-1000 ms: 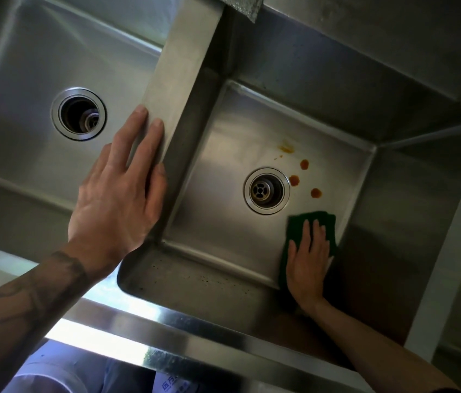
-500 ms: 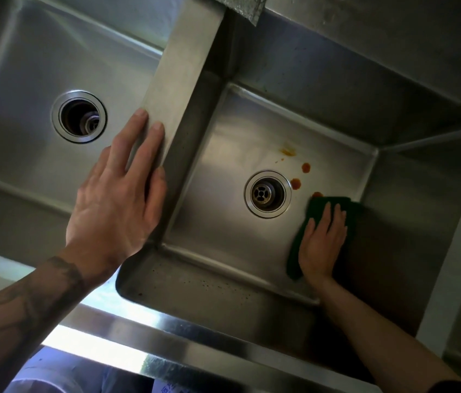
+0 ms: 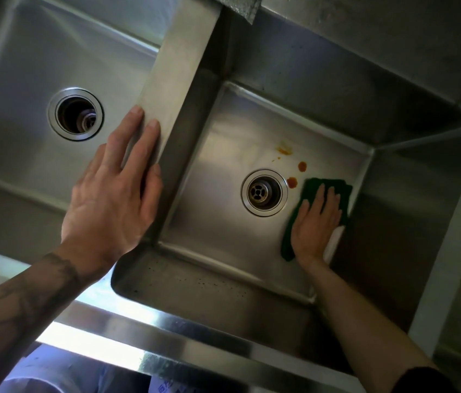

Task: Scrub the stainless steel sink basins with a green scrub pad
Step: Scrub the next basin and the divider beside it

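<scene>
Early on: right hand (image 3: 315,225), fingers flat, presses pad (image 3: 310,188) just right of drain (image 3: 264,192), stains (image 3: 302,166) beyond it unscrubbed; left hand (image 3: 110,199), fingers straight, rests on divider (image 3: 178,80), holding nothing.

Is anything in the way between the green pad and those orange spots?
Nothing visible. The right hand presses the green pad flat on the basin floor, and the nearest orange spot sits just past its top left corner with only bare steel between. The drain lies to the side.
</scene>
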{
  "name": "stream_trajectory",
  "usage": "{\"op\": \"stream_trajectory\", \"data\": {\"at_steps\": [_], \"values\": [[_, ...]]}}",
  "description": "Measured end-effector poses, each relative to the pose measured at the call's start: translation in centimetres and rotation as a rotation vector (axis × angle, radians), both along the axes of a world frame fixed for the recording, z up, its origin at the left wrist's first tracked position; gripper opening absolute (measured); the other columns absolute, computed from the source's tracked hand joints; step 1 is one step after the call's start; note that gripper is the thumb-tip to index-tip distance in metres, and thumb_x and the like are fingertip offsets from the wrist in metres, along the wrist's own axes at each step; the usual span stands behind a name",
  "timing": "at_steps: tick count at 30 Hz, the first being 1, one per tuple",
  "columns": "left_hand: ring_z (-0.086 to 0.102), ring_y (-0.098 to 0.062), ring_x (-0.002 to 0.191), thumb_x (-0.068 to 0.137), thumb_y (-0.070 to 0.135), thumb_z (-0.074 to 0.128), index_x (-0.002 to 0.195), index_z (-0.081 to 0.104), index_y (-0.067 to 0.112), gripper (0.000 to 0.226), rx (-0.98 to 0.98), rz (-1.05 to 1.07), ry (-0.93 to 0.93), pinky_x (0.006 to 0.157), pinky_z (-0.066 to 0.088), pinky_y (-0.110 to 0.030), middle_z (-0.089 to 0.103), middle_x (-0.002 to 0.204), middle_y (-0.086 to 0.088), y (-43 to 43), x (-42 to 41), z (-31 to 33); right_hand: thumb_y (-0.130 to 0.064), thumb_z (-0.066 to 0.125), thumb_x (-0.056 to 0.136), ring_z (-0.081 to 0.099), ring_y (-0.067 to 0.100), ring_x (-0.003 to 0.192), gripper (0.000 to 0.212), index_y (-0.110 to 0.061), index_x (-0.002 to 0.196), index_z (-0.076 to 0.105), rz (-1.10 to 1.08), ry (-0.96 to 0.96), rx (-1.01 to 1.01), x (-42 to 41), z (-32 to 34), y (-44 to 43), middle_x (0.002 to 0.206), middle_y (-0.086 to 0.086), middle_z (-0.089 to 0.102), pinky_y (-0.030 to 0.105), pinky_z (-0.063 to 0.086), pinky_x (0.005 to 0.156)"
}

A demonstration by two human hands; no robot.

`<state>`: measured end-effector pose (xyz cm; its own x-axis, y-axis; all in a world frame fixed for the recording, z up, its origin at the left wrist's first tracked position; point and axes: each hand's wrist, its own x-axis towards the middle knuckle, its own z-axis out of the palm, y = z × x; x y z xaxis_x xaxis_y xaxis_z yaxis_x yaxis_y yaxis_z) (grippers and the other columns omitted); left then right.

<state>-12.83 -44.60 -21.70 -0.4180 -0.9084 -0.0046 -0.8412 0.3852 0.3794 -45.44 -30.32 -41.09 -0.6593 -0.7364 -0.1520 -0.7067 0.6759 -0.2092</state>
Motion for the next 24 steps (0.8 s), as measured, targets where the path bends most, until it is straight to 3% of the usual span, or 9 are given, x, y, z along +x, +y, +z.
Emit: {"op": "stream_trajectory", "data": {"at_steps": [6, 12, 18, 24], "values": [[0.050, -0.042, 0.144, 0.114, 0.030, 0.040, 0.166, 0.036, 0.011, 0.055, -0.014, 0.005, 0.002, 0.091, 0.059, -0.058, 0.028, 0.174, -0.012, 0.0, 0.0, 0.0, -0.030, 0.029, 0.111, 0.016, 0.031, 0.159, 0.055, -0.010, 0.162, 0.027, 0.484, -0.059, 0.050, 0.8, 0.7, 5.8, 0.169, 0.017, 0.022, 0.057, 0.018, 0.128], [0.050, -0.043, 0.144, 0.114, 0.032, 0.038, 0.166, 0.034, 0.013, 0.056, -0.012, 0.006, 0.007, 0.096, 0.057, -0.059, 0.027, 0.175, -0.010, 0.0, 0.0, -0.2, -0.025, 0.038, 0.112, 0.018, 0.036, 0.158, 0.053, -0.008, 0.161, 0.030, 0.111, -0.033, -0.027, 1.2, 0.2, -0.7, 0.168, 0.019, 0.025, 0.057, 0.014, 0.129], [0.050, -0.043, 0.144, 0.113, 0.030, 0.039, 0.166, 0.035, 0.012, 0.056, -0.009, 0.005, 0.004, 0.094, 0.058, -0.059, 0.028, 0.174, -0.011, -0.1, 0.0, -0.2, -0.028, 0.032, 0.112, 0.018, 0.032, 0.158, 0.052, -0.012, 0.162, 0.028, 0.425, -0.055, 0.038, 1.0, 0.2, 4.5, 0.168, 0.016, 0.023, 0.058, 0.020, 0.127], [0.051, -0.042, 0.144, 0.112, 0.031, 0.039, 0.167, 0.035, 0.014, 0.057, -0.002, 0.010, 0.007, 0.091, 0.059, -0.058, 0.027, 0.175, -0.009, -0.1, 0.1, -0.2, -0.028, 0.035, 0.112, 0.020, 0.038, 0.157, 0.054, -0.009, 0.162, 0.028, 0.102, 0.010, 0.029, -2.8, 0.1, -2.7, 0.168, 0.021, 0.025, 0.059, 0.019, 0.127]]}}
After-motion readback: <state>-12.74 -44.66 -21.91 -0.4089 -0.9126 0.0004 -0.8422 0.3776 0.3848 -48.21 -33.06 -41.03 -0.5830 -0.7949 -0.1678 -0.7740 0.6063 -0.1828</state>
